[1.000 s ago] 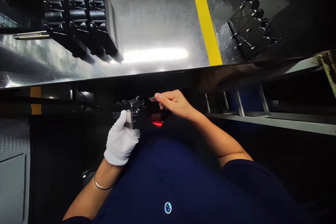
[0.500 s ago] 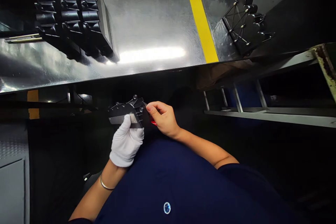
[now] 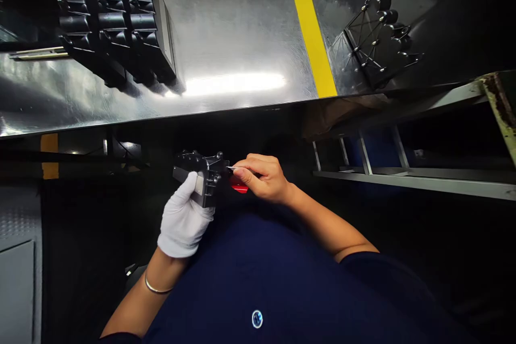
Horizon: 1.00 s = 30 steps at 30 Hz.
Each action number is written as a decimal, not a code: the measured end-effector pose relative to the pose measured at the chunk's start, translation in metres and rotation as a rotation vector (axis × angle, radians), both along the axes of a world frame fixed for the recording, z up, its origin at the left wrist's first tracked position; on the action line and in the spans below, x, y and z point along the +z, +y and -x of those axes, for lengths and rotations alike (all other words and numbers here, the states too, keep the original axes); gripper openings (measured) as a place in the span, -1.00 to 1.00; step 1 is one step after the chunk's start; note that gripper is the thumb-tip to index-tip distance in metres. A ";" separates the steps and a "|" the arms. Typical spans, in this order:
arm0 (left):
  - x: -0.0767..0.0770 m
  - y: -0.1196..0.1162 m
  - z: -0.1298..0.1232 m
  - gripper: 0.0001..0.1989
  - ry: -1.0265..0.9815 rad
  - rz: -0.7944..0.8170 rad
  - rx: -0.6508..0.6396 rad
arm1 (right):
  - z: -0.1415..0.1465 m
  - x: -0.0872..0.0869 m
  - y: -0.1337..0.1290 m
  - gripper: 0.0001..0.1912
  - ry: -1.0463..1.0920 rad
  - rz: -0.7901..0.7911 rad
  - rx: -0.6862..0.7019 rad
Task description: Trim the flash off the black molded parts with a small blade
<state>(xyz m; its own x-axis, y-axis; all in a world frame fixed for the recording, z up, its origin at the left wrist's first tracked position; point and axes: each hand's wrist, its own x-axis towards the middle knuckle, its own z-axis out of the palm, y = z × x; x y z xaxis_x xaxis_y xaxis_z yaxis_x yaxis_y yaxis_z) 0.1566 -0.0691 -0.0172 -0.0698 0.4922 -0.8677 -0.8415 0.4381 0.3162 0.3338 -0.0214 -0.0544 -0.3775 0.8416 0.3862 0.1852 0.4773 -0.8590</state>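
My left hand (image 3: 184, 220), in a white glove, is closed on a black ribbed part (image 3: 207, 185) with a grey strip along its side. It holds the part in front of my body, below the table edge. My bare right hand (image 3: 264, 177) is just right of the part, its thumb and fingers pinched on a thin tool with a blade-like tip and a red piece (image 3: 239, 188) under the fingers. The tip points at the part's right side; whether it touches is unclear.
A metal table (image 3: 242, 27) with a yellow stripe (image 3: 310, 27) lies ahead. Several black ribbed parts (image 3: 147, 27) stand at its left, another black part (image 3: 374, 37) at its right. A grey metal frame (image 3: 423, 185) is at the right, below table height.
My right hand has moved right, away from the part, showing more of the thin tool and red piece. My left hand has shifted slightly left, and the part has turned.
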 end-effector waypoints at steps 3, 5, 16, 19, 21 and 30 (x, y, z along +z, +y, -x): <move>0.001 0.001 -0.001 -0.64 -0.024 -0.002 0.025 | -0.001 0.001 0.002 -0.72 -0.040 -0.100 -0.019; 0.002 0.001 -0.001 -0.61 -0.046 -0.008 0.038 | 0.000 0.001 0.002 -0.72 -0.052 -0.123 -0.028; 0.008 0.004 -0.006 -0.61 -0.093 0.003 0.120 | -0.004 -0.001 0.008 -0.71 -0.084 -0.120 0.058; 0.011 0.005 -0.009 -0.58 -0.080 0.027 0.141 | -0.004 -0.006 0.009 -0.68 -0.102 -0.138 0.036; 0.011 0.005 -0.010 -0.57 -0.074 0.040 0.136 | -0.001 -0.010 0.007 -0.66 -0.086 -0.158 -0.010; 0.012 -0.011 -0.003 -0.59 -0.098 0.075 0.044 | 0.005 -0.040 0.018 -0.53 0.012 0.152 -0.319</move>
